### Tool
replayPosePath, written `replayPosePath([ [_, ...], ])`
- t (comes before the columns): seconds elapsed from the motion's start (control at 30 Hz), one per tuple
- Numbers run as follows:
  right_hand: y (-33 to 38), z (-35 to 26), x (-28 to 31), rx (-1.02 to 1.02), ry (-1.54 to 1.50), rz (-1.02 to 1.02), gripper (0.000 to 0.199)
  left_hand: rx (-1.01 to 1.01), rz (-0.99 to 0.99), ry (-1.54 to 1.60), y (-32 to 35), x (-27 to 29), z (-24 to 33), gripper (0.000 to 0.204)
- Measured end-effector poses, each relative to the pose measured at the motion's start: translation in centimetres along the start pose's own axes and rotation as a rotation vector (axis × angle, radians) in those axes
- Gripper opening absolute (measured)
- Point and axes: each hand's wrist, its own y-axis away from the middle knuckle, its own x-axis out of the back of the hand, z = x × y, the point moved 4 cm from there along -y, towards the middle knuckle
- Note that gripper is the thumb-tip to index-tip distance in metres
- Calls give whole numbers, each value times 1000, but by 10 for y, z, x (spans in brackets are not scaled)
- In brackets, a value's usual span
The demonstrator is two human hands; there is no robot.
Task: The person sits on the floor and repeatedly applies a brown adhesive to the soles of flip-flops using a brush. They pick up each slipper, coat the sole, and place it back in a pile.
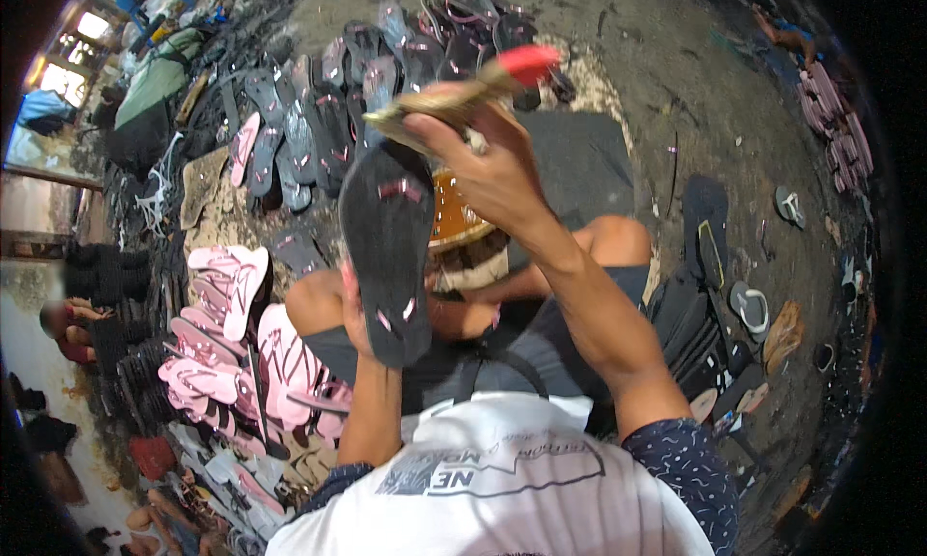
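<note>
My left hand (356, 315) grips a black flip-flop sole (386, 257) from behind and along its edge, holding it upright. Pink bits of strap show at the holes in its dark face. Over the sole's upper end, my right hand (488, 160) is closed around a brush (449, 100). The brush is tan and crusted with a bright red end, and motion smears it. Below my right hand sits a container of amber, glue-like liquid (454, 208), partly hidden by the sole and my wrist.
Many dark soles (328, 112) lie spread on the floor ahead. Pink flip-flops (232, 363) are piled at my left, and black soles (686, 334) at my right. A dark mat (584, 165) lies beyond my right knee. Other people (77, 329) sit at far left.
</note>
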Motion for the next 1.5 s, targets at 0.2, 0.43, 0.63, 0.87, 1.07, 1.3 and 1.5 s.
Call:
replayPosePath([
  [0.2, 85, -27, -37, 11, 5, -186, 30, -97, -164, -2, -44, -26, 20, 61],
  [0.43, 136, -45, -27, -472, -364, -371, 24, 11, -122, -64, -65, -21, 18, 61],
  [0.63, 33, -59, -29, -233, -311, -432, 27, 48, -399, 138, -68, -35, 12, 74],
  [0.87, -20, -26, -32, -31, -172, -232, 25, -6, -282, 141, -71, -34, 3, 52],
  [1.07, 54, -34, -46, 111, 3, -333, 24, 94, -501, 220, -79, -28, 5, 55],
  [1.3, 91, -59, 5, -197, -141, -369, 23, 112, -127, 191, -120, -3, -2, 60],
  [1.5, 92, -63, 129, -361, -20, 270, 27, 213, -233, 52, -238, -22, -69, 52],
])
